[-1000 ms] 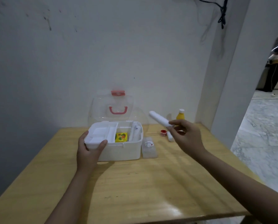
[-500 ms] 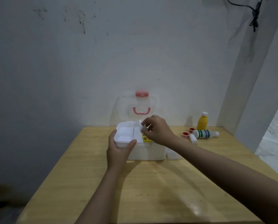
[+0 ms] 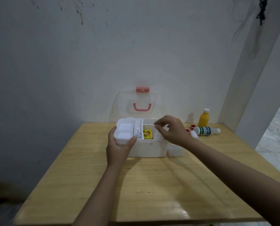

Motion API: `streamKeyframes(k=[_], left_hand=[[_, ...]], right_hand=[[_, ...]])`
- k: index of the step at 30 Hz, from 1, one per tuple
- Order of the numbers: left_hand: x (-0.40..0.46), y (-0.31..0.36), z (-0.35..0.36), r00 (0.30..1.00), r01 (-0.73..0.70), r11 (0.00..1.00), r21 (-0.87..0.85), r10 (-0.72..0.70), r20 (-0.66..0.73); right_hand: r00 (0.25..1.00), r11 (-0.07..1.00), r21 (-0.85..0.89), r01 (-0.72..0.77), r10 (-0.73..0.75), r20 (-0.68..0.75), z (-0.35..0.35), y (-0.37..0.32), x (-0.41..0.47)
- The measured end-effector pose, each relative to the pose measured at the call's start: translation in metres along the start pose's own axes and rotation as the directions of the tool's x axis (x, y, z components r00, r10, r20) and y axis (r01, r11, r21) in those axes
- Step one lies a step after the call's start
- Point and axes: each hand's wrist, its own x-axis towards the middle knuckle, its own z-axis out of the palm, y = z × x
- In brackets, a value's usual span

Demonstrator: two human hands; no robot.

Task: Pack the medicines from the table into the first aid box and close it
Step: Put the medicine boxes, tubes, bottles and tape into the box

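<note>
The white first aid box (image 3: 145,148) stands open on the wooden table (image 3: 152,185), its clear lid (image 3: 136,103) with a pink handle upright behind it. A white tube (image 3: 138,128) lies in a narrow tray slot, a yellow packet (image 3: 147,134) beside it. My left hand (image 3: 119,147) grips the box's front left corner. My right hand (image 3: 171,129) hovers over the right side of the tray, fingers curled with nothing visibly in them. A white bottle (image 3: 206,130) lies on the table to the right, next to a yellow bottle (image 3: 203,118) and two small red caps (image 3: 190,128).
A small clear container (image 3: 175,150) stands against the box's right side, partly hidden by my right arm. A small white item (image 3: 194,134) lies by the caps. The wall is close behind the table; a pillar stands at the right, with marble floor beyond.
The white tube went from my right hand into the box tray. My right hand has shifted to the right side of the tray. The view has moved closer to the box.
</note>
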Motion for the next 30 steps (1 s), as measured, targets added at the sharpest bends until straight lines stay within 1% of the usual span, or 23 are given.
streamKeyframes(k=[2,4,5,6,8,10,13,15,17,20,23,27,30], left_hand=[[0.001,-0.001,0.000,1.000,0.003,1.000,-0.003,-0.003,-0.011],[0.002,-0.003,0.001,1.000,0.004,1.000,-0.003,-0.004,-0.021],[0.002,-0.003,0.002,1.000,0.001,1.000,-0.002,-0.001,-0.024],[0.002,-0.003,0.002,1.000,-0.001,1.000,-0.001,0.001,-0.026],[0.002,-0.003,0.003,1.000,-0.007,1.000,-0.001,0.007,-0.028],[0.001,-0.003,0.003,0.999,-0.011,1.000,-0.006,0.011,-0.032],[0.001,-0.003,0.004,0.999,-0.010,1.000,-0.003,0.010,-0.042],[0.001,-0.003,0.005,0.999,-0.009,1.000,-0.005,0.009,-0.043],[0.000,-0.003,0.005,0.999,-0.012,1.000,-0.009,0.011,-0.042],[0.000,-0.004,0.004,0.999,-0.012,1.000,-0.003,0.012,-0.044],[0.000,-0.003,0.004,0.999,-0.013,1.000,0.005,0.013,-0.044],[0.000,-0.003,0.004,0.999,-0.020,1.000,0.008,0.020,-0.034],[0.001,-0.004,0.003,0.999,-0.017,1.000,0.005,0.017,-0.034]], right_hand=[[0.992,0.998,0.006,-0.055,0.055,-0.111,-0.014,0.024,-0.010],[0.977,0.989,0.005,-0.149,0.148,-0.154,-0.025,0.048,-0.023],[0.972,0.981,0.000,-0.194,0.192,-0.133,-0.029,0.060,-0.031],[0.971,0.974,-0.014,-0.226,0.225,-0.081,-0.032,0.069,-0.039],[0.960,0.963,-0.032,-0.268,0.269,0.076,-0.034,0.085,-0.056],[0.941,0.956,-0.018,-0.294,0.292,0.174,-0.031,0.093,-0.070],[0.935,0.959,-0.022,-0.284,0.282,0.215,-0.020,0.095,-0.082],[0.937,0.964,-0.072,-0.255,0.265,0.229,-0.010,0.093,-0.085],[0.948,0.957,-0.153,-0.246,0.271,0.166,0.000,0.091,-0.085],[0.941,0.915,-0.234,-0.329,0.339,0.003,0.007,0.080,-0.083],[0.943,0.901,-0.280,-0.332,0.319,-0.094,0.009,0.077,-0.086],[0.916,0.915,-0.114,-0.386,0.366,-0.164,-0.001,0.084,-0.095],[0.905,0.939,-0.013,-0.344,0.327,-0.273,-0.023,0.082,-0.095]])
